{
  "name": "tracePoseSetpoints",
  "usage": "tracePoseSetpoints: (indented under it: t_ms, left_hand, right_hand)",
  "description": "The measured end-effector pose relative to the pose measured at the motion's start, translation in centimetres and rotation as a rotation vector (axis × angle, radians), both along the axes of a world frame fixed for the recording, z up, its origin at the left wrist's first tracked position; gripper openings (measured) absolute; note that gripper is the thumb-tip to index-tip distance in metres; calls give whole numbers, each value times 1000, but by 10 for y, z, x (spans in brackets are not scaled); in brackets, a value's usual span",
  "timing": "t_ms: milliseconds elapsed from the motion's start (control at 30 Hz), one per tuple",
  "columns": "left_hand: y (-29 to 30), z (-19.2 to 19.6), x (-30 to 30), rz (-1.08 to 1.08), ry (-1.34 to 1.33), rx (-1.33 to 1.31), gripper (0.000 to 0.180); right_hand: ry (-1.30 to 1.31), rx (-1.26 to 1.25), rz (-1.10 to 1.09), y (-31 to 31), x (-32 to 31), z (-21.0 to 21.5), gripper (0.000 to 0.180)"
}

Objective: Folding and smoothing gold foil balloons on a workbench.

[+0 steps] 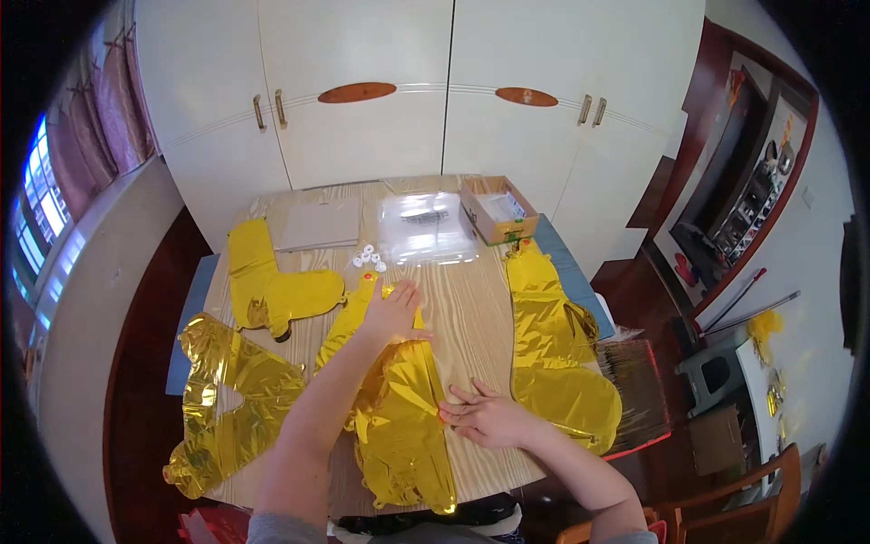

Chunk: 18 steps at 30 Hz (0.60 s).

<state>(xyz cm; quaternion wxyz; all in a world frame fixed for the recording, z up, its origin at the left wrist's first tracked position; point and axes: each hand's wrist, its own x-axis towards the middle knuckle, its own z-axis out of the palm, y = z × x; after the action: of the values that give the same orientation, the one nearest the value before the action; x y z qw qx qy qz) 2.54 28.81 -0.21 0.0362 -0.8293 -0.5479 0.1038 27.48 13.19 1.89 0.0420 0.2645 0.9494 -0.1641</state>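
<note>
A flat, shiny gold foil balloon (403,426) lies in the middle of the table, its lower part reaching the near edge. My left hand (394,313) rests on its upper part with fingers stretched out. Beside its right edge, my right hand (489,417) has its fingers apart, the tips touching the foil. Another gold foil balloon (290,299) lies at the far left, and a crumpled one (240,403) at the near left. On the right is a long gold foil balloon (553,354). Several small white rolls (368,258) sit beyond my left hand.
Clear plastic sleeves (426,227) lie at the table's far side, with a flat grey-beige board (319,225) to their left. An open cardboard box (498,210) stands at the far right corner. White cabinets (362,54) rise behind the table. A wooden chair (743,499) is at the lower right.
</note>
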Motion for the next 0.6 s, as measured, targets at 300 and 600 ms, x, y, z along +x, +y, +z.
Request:
tracePoseSetpoints:
  t_ms: [300, 600]
  left_hand:
    - [25, -7, -2, 117, 5, 174, 104]
    - [40, 0, 1, 243, 57, 156, 98]
  right_hand:
    - [10, 5, 0, -5, 2, -1, 44]
    - [82, 1, 1, -9, 7, -10, 44]
